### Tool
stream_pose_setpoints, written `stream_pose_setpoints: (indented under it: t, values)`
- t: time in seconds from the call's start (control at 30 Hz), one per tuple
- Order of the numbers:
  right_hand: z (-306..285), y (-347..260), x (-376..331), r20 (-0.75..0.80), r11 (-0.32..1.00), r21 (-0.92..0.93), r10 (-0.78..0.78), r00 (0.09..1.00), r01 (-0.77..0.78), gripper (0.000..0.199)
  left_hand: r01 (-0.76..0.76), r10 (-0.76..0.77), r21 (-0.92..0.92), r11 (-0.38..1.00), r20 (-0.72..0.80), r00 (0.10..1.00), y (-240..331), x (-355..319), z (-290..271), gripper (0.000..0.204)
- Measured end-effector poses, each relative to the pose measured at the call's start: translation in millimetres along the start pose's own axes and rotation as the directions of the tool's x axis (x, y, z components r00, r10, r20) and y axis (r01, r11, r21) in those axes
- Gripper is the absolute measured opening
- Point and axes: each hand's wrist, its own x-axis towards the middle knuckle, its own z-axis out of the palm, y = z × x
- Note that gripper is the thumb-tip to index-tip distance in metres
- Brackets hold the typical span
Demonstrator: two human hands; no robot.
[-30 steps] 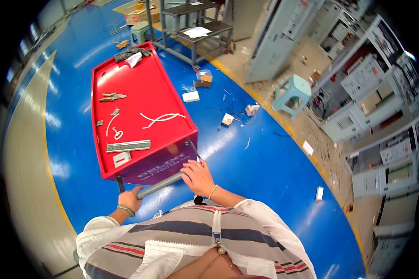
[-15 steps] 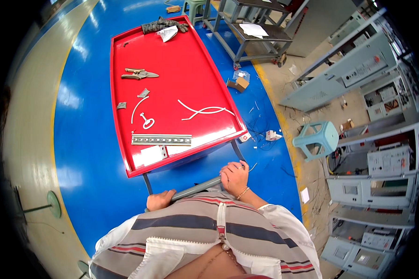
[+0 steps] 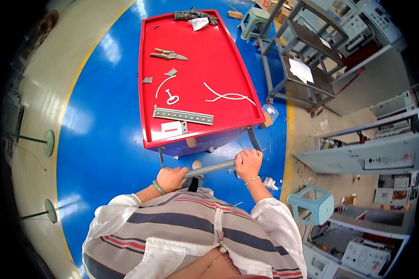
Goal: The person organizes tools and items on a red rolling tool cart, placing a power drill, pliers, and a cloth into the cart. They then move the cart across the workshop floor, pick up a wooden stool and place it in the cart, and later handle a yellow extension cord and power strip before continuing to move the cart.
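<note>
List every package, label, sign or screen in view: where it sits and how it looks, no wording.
White label: near edge of the red cart, rectangular, beside a perforated metal rail.
Paper slip: cart's far end, white, crumpled, by dark gloves.
Paper sheet: on the grey frame table, white, flat.
Cardboard box: floor by the cart's right corner, brown, small.
No screens can be made out.

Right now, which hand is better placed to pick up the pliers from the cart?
Left, probably. The pliers lie on the cart's left side, and the left hand grips the handle there; the right hand is further across.
</note>
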Motion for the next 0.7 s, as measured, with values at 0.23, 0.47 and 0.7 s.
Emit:
stream_pose_setpoints:
  t: [0.23,0.47,0.7]
  values:
    - [66,52,70,0.068,0.999,0.019,-0.038,0.997,0.037,0.018,0.09,-0.089,0.03,0.996,-0.007,0.996,-49,79,32,0.023]
    - [138,71,174,0.166,0.987,0.129,-0.117,0.979,0.097,0.022,0.157,-0.154,0.086,0.984,-0.037,0.987,-142,165,27,0.019]
    - [196,83,313,0.479,0.932,0.213,-0.363,0.799,0.295,0.044,0.337,-0.307,0.144,0.93,-0.197,0.931,-246,251,8,0.014]
